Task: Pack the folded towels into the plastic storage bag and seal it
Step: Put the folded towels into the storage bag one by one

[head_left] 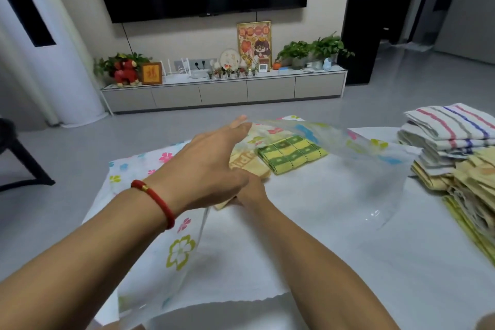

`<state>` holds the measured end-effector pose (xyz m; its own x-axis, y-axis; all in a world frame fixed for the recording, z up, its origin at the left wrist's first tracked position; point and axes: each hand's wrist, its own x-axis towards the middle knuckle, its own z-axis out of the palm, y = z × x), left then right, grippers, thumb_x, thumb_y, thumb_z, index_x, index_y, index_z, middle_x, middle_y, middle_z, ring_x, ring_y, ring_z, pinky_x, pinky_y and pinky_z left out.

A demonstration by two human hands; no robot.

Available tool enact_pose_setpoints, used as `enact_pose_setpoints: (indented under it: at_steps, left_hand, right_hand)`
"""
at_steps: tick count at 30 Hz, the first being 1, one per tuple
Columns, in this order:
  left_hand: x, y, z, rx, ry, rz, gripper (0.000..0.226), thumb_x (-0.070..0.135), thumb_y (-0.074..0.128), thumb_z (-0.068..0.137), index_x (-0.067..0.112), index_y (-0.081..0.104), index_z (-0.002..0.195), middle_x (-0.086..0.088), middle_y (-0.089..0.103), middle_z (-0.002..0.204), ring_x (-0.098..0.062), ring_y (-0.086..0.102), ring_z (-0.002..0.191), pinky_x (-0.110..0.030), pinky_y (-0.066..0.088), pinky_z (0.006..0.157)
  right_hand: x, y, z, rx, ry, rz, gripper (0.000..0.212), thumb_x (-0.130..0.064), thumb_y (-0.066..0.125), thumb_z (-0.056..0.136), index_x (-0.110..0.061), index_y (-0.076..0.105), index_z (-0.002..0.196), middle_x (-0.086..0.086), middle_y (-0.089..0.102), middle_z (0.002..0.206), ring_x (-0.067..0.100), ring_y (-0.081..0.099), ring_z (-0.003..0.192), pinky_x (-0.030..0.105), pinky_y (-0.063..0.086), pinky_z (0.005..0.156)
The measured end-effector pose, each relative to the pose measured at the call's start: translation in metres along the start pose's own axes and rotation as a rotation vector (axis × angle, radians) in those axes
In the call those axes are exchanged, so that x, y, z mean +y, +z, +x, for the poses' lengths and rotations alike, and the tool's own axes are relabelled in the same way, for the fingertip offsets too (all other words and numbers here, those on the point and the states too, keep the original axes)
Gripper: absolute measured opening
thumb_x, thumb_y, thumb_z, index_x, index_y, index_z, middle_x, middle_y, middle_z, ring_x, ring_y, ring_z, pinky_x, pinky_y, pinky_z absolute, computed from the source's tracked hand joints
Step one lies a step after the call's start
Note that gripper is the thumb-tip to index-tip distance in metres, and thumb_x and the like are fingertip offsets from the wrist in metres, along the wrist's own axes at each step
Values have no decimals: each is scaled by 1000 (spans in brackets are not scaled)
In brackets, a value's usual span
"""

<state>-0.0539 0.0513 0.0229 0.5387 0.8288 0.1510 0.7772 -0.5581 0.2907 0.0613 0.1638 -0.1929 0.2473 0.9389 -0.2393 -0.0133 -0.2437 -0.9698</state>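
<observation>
A clear plastic storage bag printed with coloured flowers lies on the white table, its mouth towards me. Inside at the far end lies a green-and-yellow checked towel. My left hand, a red bracelet on its wrist, lifts the bag's upper layer with fingers stretched forward. My right hand reaches inside the bag under the left hand and grips a folded beige towel with lettering, next to the green one. The right fingers are mostly hidden.
A stack of folded towels, striped ones on top and yellow ones below, stands at the table's right edge. Beyond the table are grey floor, a low TV cabinet and a dark chair at left.
</observation>
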Motion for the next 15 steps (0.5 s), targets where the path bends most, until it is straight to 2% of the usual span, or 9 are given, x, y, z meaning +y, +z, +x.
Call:
enact_pose_setpoints:
  at_steps: [1,2,4,6,9,11,13,15]
  left_hand:
    - [-1,0,0,5,1,-2,86,24,63,80,36,19,153,29,11,158,-18,32,141,-29,33,105]
    - [-2,0,0,10,-2,-4,87,24,63,80,36,18,153,29,11,158,-17,32,141,-29,34,104]
    - [-2,2,-1,22,-6,-11,88,21,63,80,38,17,153,28,10,159,-16,32,141,-27,34,101]
    - [-3,5,-2,22,7,-19,89,20,63,79,38,18,153,28,10,159,-15,31,142,-26,32,102]
    - [-6,9,-3,22,21,-36,87,22,61,77,37,20,152,30,9,158,-13,33,140,-21,31,93]
    - [-7,11,-3,37,17,-29,85,23,59,78,37,21,152,29,9,159,-15,38,137,-22,32,92]
    - [-6,16,-3,50,17,-23,85,24,61,77,34,23,152,26,9,160,-17,42,134,-28,39,95]
    - [0,24,-4,65,18,-17,83,26,63,77,31,26,152,24,10,161,-18,44,132,-31,43,93]
  right_hand:
    - [2,-3,-3,43,-23,17,42,-15,59,93,-13,66,134,13,68,133,30,69,117,41,60,97]
    - [6,-7,-6,118,-58,-3,39,-16,60,92,-15,69,130,13,73,123,26,76,102,31,62,87]
    - [19,-10,-14,245,-84,-80,33,-16,61,92,-17,71,124,14,79,97,19,78,72,12,55,66]
    - [24,-7,-15,212,-84,-93,33,-11,58,92,-11,72,123,13,78,83,11,73,59,11,51,60]
    - [4,-3,-16,51,-34,14,38,-4,55,96,-7,67,132,2,74,79,5,72,60,18,60,64]
    - [-8,-9,-28,32,-108,-3,40,-1,51,96,-9,67,133,-4,71,78,2,73,59,21,63,66]
    - [-13,-24,-53,-17,-173,-124,39,-5,48,94,-13,71,125,-1,76,80,12,76,59,25,64,62]
    - [-13,-54,-86,-144,-230,-274,36,-11,47,90,-15,75,113,4,79,90,20,78,65,28,64,62]
